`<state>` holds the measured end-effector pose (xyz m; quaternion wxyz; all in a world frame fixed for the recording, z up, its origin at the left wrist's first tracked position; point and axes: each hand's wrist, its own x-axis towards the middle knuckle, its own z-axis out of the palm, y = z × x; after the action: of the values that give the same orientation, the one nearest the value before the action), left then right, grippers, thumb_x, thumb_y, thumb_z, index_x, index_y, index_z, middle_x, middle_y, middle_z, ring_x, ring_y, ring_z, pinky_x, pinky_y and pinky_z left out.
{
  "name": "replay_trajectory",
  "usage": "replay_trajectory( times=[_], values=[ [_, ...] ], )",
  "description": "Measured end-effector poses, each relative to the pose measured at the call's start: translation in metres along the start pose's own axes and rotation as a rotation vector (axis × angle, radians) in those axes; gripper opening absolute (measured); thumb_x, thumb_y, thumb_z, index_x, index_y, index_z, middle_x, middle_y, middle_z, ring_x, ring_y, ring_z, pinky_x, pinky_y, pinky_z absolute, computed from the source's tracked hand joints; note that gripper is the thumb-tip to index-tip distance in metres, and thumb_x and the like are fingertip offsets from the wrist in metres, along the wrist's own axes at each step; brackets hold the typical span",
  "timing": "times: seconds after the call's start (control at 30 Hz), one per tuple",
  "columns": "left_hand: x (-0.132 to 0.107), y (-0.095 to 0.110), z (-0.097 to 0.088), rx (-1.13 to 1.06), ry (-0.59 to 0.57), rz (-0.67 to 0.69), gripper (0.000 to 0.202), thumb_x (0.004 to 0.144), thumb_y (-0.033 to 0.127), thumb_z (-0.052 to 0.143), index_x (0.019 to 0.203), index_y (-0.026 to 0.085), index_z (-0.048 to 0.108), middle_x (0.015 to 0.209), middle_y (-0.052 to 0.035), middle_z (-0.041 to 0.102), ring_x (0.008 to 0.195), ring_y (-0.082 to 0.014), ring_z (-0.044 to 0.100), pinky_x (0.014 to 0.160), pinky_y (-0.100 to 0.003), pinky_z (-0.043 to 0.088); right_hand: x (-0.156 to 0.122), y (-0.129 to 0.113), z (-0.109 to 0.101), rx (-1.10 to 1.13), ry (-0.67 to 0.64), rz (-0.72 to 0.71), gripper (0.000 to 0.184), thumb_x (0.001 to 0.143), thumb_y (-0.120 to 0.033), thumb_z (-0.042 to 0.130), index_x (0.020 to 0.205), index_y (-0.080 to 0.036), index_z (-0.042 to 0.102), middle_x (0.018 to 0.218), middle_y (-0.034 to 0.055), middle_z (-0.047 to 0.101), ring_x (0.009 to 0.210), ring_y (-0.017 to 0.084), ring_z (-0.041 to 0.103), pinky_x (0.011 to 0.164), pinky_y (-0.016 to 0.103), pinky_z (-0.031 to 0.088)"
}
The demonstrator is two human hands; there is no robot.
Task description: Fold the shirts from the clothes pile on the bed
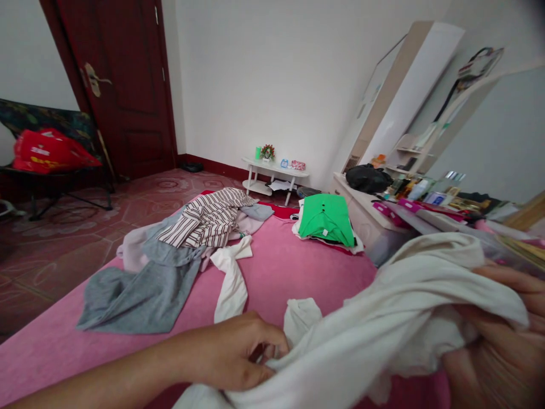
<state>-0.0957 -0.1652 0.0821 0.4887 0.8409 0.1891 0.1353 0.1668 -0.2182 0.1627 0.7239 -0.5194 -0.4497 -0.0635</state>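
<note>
A white long-sleeved garment stretches between my two hands over the bed, partly lifted and bunched. My left hand pinches its cloth near the bottom middle, fingers curled in. At the lower right my right hand grips the other end, with the fabric draped over its fingers. One white sleeve lies across the pink bed cover past my left hand. Beyond it is a loose heap with a striped shirt and a grey garment. A folded green top tops a neat stack farther right.
A dressing table with a black bag, bottles and a mirror lines the right side. Beyond the bed stands a small white table. A chair with a red bag is at the left, near the dark red door.
</note>
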Motion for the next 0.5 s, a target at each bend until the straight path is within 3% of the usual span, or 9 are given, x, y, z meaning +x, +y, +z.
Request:
replay_trajectory(
  times=[0.03, 0.1, 0.17, 0.23, 0.27, 0.33, 0.4, 0.43, 0.5],
  values=[
    [-0.004, 0.001, -0.005, -0.035, 0.001, -0.01, 0.015, 0.073, 0.01, 0.055, 0.082, 0.02, 0.062, 0.063, 0.0057, 0.047, 0.056, -0.0097, 0.043, 0.052, -0.021, 0.032, 0.001, 0.001, 0.002, 0.006, 0.009, 0.011, 0.031, 0.068, -0.02, 0.073, 0.096, -0.029, 0.068, 0.111, 0.0025, 0.066, 0.098, 0.024, 0.062, 0.084, 0.041, 0.047],
    [-0.012, 0.003, -0.021, -0.092, 0.195, -0.024, 0.006, 0.081, 0.021, 0.057, 0.076, 0.018, 0.057, 0.065, 0.0043, 0.047, 0.061, -0.0103, 0.044, 0.054, -0.02, 0.033, 0.006, 0.003, 0.006, 0.004, 0.061, 0.001, 0.032, 0.067, -0.021, 0.075, 0.098, -0.027, 0.068, 0.117, 0.0042, 0.065, 0.103, 0.026, 0.061, 0.088, 0.044, 0.046],
    [-0.02, 0.004, -0.047, -0.143, 0.55, 0.003, 0.017, 0.087, 0.033, 0.056, 0.079, 0.018, 0.056, 0.074, 0.0021, 0.051, 0.069, -0.0123, 0.048, 0.061, -0.021, 0.037, 0.012, 0.01, 0.007, -0.036, 0.163, -0.057, 0.032, 0.065, -0.025, 0.079, 0.095, -0.023, 0.069, 0.115, 0.0061, 0.065, 0.103, 0.027, 0.061, 0.088, 0.044, 0.047],
    [-0.027, 0.003, -0.076, -0.172, 0.88, 0.075, 0.019, 0.089, 0.037, 0.056, 0.084, 0.019, 0.054, 0.078, 0.0024, 0.051, 0.071, -0.0122, 0.047, 0.064, -0.021, 0.038, 0.018, 0.02, 0.007, -0.13, 0.073, -0.051, 0.029, 0.063, -0.03, 0.08, 0.089, -0.021, 0.07, 0.1, 0.0051, 0.068, 0.09, 0.025, 0.064, 0.08, 0.039, 0.049],
    [-0.031, 0.002, -0.089, -0.17, 0.997, 0.103, 0.019, 0.089, 0.038, 0.056, 0.086, 0.02, 0.053, 0.076, 0.0034, 0.049, 0.068, -0.0113, 0.045, 0.062, -0.02, 0.037, 0.02, 0.026, 0.005, -0.178, -0.116, 0.0, 0.028, 0.064, -0.034, 0.078, 0.087, -0.02, 0.07, 0.091, 0.004, 0.068, 0.083, 0.023, 0.064, 0.075, 0.036, 0.05],
    [-0.039, -0.004, -0.108, -0.122, 1.108, 0.1, 0.021, 0.09, 0.04, 0.056, 0.085, 0.021, 0.05, 0.071, 0.0052, 0.045, 0.062, -0.0098, 0.039, 0.057, -0.019, 0.033, 0.02, 0.036, 0.003, -0.241, -0.744, 0.172, 0.029, 0.068, -0.04, 0.073, 0.088, -0.019, 0.072, 0.081, 0.0029, 0.069, 0.074, 0.021, 0.064, 0.066, 0.03, 0.05],
    [-0.047, -0.012, -0.115, -0.031, 1.051, 0.003, 0.025, 0.09, 0.042, 0.053, 0.081, 0.02, 0.05, 0.068, 0.0053, 0.043, 0.058, -0.0095, 0.038, 0.054, -0.019, 0.032, 0.014, 0.044, 0.002, -0.259, -1.33, 0.293, 0.036, 0.069, -0.043, 0.071, 0.095, -0.018, 0.073, 0.079, 0.0033, 0.07, 0.071, 0.02, 0.064, 0.061, 0.026, 0.049],
    [-0.051, -0.017, -0.114, 0.023, 0.967, -0.063, 0.027, 0.09, 0.043, 0.052, 0.079, 0.019, 0.05, 0.067, 0.0048, 0.044, 0.059, -0.0099, 0.04, 0.054, -0.019, 0.033, 0.009, 0.048, 0.003, -0.278, -1.475, 0.317, 0.041, 0.069, -0.043, 0.071, 0.101, -0.018, 0.073, 0.082, 0.0038, 0.071, 0.071, 0.02, 0.064, 0.06, 0.025, 0.048],
    [-0.059, -0.025, -0.107, 0.146, 0.74, -0.165, 0.03, 0.088, 0.045, 0.054, 0.076, 0.018, 0.054, 0.069, 0.0031, 0.05, 0.062, -0.0117, 0.046, 0.055, -0.019, 0.036, -0.001, 0.055, 0.007, -0.369, -1.516, 0.308, 0.056, 0.065, -0.04, 0.074, 0.117, -0.019, 0.067, 0.091, 0.0057, 0.072, 0.075, 0.02, 0.065, 0.063, 0.025, 0.049]
  ],
)
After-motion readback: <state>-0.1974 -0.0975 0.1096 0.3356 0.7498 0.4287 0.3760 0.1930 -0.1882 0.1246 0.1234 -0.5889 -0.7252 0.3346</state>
